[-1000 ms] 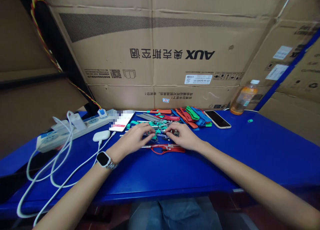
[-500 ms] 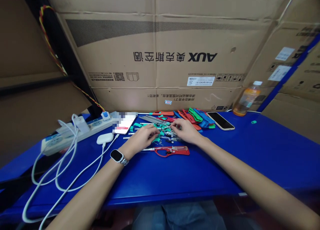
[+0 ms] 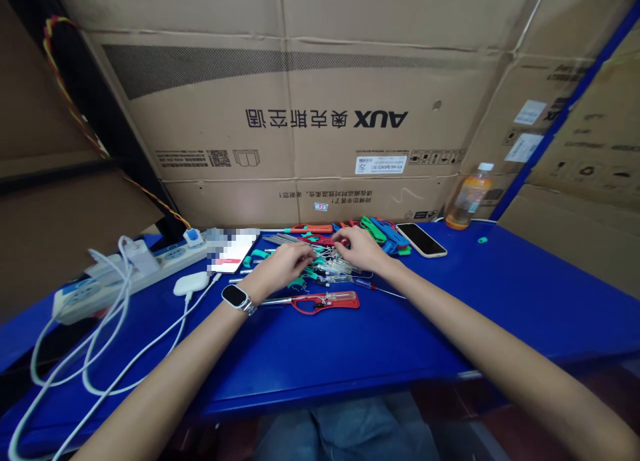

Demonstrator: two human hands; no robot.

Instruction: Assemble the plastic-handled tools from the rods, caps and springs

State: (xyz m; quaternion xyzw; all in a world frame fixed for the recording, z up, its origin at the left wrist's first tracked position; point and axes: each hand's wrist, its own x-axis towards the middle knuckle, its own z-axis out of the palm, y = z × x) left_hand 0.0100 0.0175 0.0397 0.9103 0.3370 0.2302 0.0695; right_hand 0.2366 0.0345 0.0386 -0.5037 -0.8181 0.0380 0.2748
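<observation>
As our left hand and right hand curl half-closed, any hold hidden, over loose white-and-green plastic parts left unsorted, one long-nosed red plastic lighter lies nearer us, seemingly part-filled, uncovered.

Dim light, left side darkest; edges stretched; screen partly pixelated.

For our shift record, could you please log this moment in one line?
left hand: at small parts, grip unclear | right hand: at small parts, grip unclear | red lighter: nearer person | blue-handled screwdriver: beside parts
</observation>
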